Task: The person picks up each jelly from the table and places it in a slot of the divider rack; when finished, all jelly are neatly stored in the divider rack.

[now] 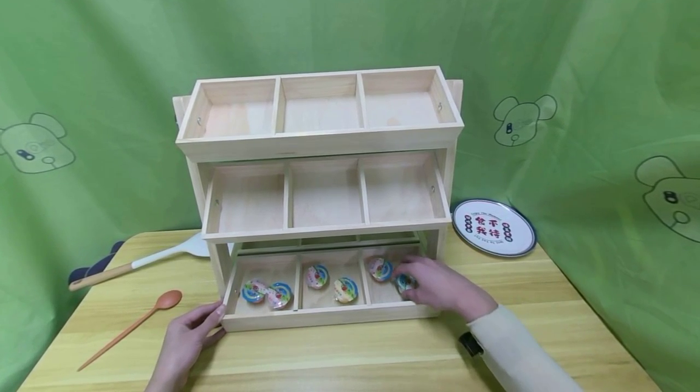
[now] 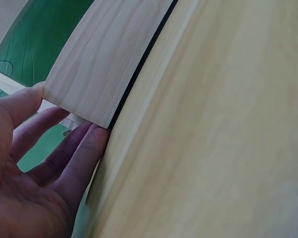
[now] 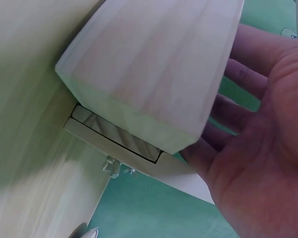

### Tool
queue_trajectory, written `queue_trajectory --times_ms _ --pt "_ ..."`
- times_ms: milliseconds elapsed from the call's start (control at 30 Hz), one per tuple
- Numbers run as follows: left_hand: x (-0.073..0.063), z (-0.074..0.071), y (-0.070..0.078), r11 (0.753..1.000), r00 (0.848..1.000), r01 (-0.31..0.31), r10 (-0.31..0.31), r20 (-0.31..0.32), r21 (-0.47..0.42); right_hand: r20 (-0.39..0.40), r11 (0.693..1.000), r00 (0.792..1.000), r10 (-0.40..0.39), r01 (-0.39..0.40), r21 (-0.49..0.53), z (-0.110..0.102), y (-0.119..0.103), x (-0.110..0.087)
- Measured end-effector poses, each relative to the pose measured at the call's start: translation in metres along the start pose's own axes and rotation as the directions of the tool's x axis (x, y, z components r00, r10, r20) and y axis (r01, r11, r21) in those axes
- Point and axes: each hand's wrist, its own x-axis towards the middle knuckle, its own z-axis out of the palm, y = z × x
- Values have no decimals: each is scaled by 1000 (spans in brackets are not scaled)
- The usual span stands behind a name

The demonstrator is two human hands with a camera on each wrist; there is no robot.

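A three-tier wooden rack (image 1: 319,146) stands on the table. Its bottom tray (image 1: 333,318) holds several small round jelly cups with colourful printed lids, among them one jelly cup (image 1: 346,290) in the middle compartment. My left hand (image 1: 188,334) grips the tray's front left corner, thumb at the upper edge and fingers against the end. Reaching into the right compartment, my right hand (image 1: 437,282) holds a jelly cup (image 1: 404,284) between thumb and fingers, beside another jelly cup (image 1: 380,269). In the right wrist view, the tray's front wall (image 3: 154,69) hides those fingertips.
An orange spoon (image 1: 167,300) and a white spatula with a wooden handle (image 1: 158,255) lie at left. An oval plate with red lettering (image 1: 494,228) stands at the right back. Green curtains (image 1: 328,9) enclose the table (image 1: 350,358). Both upper tiers have three compartments.
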Motion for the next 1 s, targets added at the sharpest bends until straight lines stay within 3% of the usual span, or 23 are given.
queue_trajectory --times_ms 600,1000 --pt "0 0 0 1000 1000 13 -13 -1 -4 -2 1000 1000 -22 22 -1 3 3 4" --pt "0 1 1 1000 1000 14 -14 2 -2 -52 1000 999 9 -8 20 -10 -6 -7"
